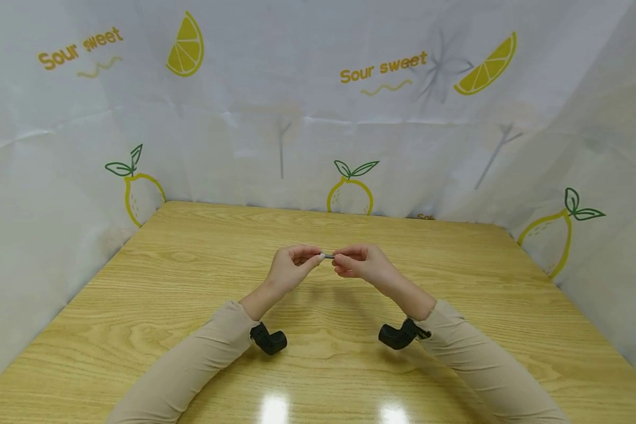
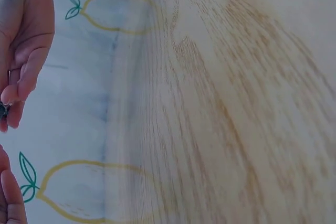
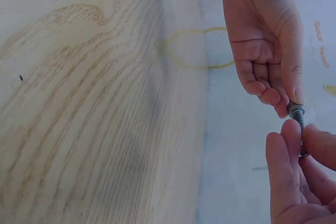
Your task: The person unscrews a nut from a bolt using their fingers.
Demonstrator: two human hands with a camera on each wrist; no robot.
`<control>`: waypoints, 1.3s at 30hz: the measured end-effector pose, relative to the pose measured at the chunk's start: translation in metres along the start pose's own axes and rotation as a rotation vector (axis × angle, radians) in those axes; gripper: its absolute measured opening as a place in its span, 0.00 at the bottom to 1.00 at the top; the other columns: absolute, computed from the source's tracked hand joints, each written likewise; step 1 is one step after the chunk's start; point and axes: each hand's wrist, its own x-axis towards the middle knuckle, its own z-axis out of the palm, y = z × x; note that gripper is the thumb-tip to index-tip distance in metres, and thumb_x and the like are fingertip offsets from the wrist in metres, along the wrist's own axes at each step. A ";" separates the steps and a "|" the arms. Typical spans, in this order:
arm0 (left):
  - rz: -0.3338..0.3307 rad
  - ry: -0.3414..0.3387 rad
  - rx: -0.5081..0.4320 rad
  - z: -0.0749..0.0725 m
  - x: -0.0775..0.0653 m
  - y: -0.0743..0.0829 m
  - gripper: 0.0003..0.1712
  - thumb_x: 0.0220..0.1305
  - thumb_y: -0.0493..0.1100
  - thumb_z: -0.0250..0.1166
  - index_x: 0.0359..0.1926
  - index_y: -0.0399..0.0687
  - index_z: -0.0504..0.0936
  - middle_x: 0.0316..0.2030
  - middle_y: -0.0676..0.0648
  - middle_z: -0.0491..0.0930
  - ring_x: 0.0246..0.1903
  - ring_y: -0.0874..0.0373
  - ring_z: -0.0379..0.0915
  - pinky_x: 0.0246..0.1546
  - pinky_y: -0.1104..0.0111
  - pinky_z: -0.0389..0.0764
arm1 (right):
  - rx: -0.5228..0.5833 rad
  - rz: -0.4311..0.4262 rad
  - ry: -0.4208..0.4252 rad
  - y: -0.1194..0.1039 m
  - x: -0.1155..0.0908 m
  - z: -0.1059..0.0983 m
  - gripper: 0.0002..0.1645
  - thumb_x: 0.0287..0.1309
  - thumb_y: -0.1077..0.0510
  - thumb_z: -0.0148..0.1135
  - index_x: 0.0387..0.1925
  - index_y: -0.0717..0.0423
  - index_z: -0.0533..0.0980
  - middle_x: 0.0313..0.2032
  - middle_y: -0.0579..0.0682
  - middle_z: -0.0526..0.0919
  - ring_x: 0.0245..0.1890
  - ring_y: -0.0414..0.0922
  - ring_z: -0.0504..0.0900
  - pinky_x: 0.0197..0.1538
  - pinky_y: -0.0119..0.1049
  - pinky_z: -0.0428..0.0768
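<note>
A metal bolt with a threaded shank spans the gap between both hands, held above the table. My left hand pinches its wide, flanged end between thumb and fingertips. From the other side, my right hand grips the opposite end; a small dark rim shows there between the fingers in the right wrist view. In the head view the bolt is a short silver piece lying nearly level. Only a dark bit of metal shows at the right fingertips in the left wrist view, near the frame's edge.
Below the hands is a wood-grain table. A white cloth printed with lemons hangs behind it and along the sides. Black wrist cameras are strapped at both beige sleeves, low over the tabletop.
</note>
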 end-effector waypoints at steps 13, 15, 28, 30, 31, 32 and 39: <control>0.002 -0.014 -0.011 0.001 -0.001 0.001 0.13 0.63 0.40 0.62 0.45 0.38 0.82 0.42 0.37 0.83 0.42 0.39 0.78 0.36 0.73 0.79 | 0.014 0.010 0.021 0.003 0.000 -0.001 0.25 0.65 0.55 0.55 0.56 0.69 0.71 0.50 0.67 0.79 0.40 0.39 0.84 0.51 0.41 0.80; 0.005 -0.011 -0.012 0.001 -0.001 0.001 0.13 0.63 0.39 0.62 0.45 0.37 0.82 0.41 0.37 0.83 0.43 0.37 0.77 0.36 0.73 0.79 | 0.013 0.009 0.019 0.002 0.000 -0.001 0.24 0.65 0.55 0.55 0.55 0.70 0.71 0.49 0.67 0.79 0.40 0.38 0.84 0.51 0.40 0.81; -0.014 -0.009 -0.013 0.000 -0.002 0.000 0.13 0.63 0.40 0.62 0.45 0.38 0.82 0.42 0.37 0.83 0.43 0.38 0.77 0.36 0.73 0.78 | -0.020 0.009 -0.006 0.001 -0.002 0.000 0.26 0.65 0.53 0.54 0.57 0.68 0.69 0.51 0.67 0.77 0.45 0.49 0.83 0.53 0.43 0.80; -0.005 -0.008 -0.009 0.001 -0.002 -0.001 0.13 0.63 0.40 0.62 0.45 0.37 0.82 0.41 0.37 0.83 0.43 0.38 0.77 0.36 0.73 0.78 | -0.008 0.026 -0.011 0.000 -0.001 0.001 0.25 0.66 0.52 0.52 0.55 0.69 0.70 0.47 0.67 0.79 0.41 0.44 0.84 0.51 0.42 0.81; -0.002 -0.007 -0.007 0.001 -0.002 -0.002 0.13 0.62 0.40 0.62 0.45 0.37 0.82 0.41 0.37 0.83 0.43 0.38 0.78 0.36 0.73 0.79 | -0.003 0.029 -0.008 0.000 -0.001 0.001 0.24 0.67 0.53 0.52 0.53 0.70 0.71 0.46 0.65 0.81 0.39 0.43 0.84 0.51 0.43 0.80; 0.000 -0.006 -0.005 0.001 -0.001 -0.002 0.13 0.62 0.40 0.62 0.45 0.37 0.82 0.41 0.37 0.83 0.42 0.39 0.78 0.36 0.73 0.79 | 0.000 0.033 0.000 0.000 -0.001 0.001 0.23 0.66 0.54 0.53 0.52 0.70 0.72 0.44 0.63 0.82 0.39 0.41 0.84 0.51 0.43 0.80; -0.013 -0.008 -0.012 0.001 -0.001 -0.003 0.12 0.62 0.40 0.62 0.45 0.38 0.82 0.40 0.37 0.83 0.43 0.37 0.78 0.37 0.72 0.80 | -0.056 0.005 0.014 0.002 -0.003 0.000 0.23 0.61 0.59 0.59 0.55 0.67 0.71 0.48 0.61 0.79 0.50 0.57 0.79 0.55 0.46 0.78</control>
